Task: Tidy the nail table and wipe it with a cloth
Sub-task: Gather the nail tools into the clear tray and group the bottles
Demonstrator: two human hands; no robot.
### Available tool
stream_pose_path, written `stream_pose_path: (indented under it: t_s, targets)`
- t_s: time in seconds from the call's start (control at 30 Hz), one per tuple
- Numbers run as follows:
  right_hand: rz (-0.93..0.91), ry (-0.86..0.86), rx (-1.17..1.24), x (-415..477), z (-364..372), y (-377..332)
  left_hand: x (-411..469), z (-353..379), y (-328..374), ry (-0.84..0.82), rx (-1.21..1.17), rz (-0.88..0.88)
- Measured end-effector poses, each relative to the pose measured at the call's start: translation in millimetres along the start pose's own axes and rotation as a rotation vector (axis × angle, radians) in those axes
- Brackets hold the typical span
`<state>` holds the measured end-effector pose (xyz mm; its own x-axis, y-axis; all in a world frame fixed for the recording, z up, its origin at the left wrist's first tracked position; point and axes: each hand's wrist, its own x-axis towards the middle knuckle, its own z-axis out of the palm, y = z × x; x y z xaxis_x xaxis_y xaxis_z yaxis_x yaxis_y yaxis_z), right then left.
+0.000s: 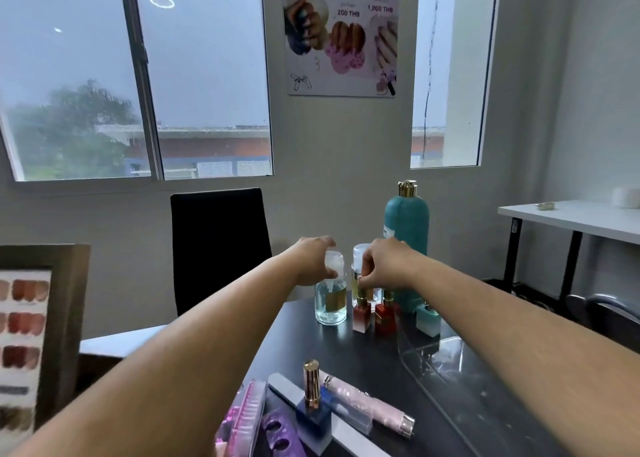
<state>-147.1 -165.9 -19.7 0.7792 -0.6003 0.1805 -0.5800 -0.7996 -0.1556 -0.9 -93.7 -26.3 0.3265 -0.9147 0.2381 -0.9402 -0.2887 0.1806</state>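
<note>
We count two clear bottles (330,302) (358,269), two red polish bottles (362,314) (385,318) and one teal bottle (407,221) on the table (367,356). Our left hand (311,264) has its fingers (327,243) clamped on one clear bottle's top; our right hand (386,266) has its fingers (367,278) pinching a red polish bottle's cap.

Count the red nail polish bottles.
2. The left red bottle stands beside the clear pump bottle, its cap pinched by the right hand; the right red bottle stands next to it. Arms may hide more.

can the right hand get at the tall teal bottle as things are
Probably yes: the teal bottle stands just behind the right hand, nothing between them. But that hand pinches a red polish bottle, so it must let go first.
</note>
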Motion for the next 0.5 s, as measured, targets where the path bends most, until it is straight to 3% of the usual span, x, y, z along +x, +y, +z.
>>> stream_pose_path:
  t_s: [0.27,0.5]
  targets:
    - [-0.129,0.084,0.137,-31,-24,-23,-57,-57,-11,0.046,0.06,0.009]
    - [-0.266,0.014,0.239,-80,-29,-58,-149,-80,-22,0.062,-0.113,-0.047]
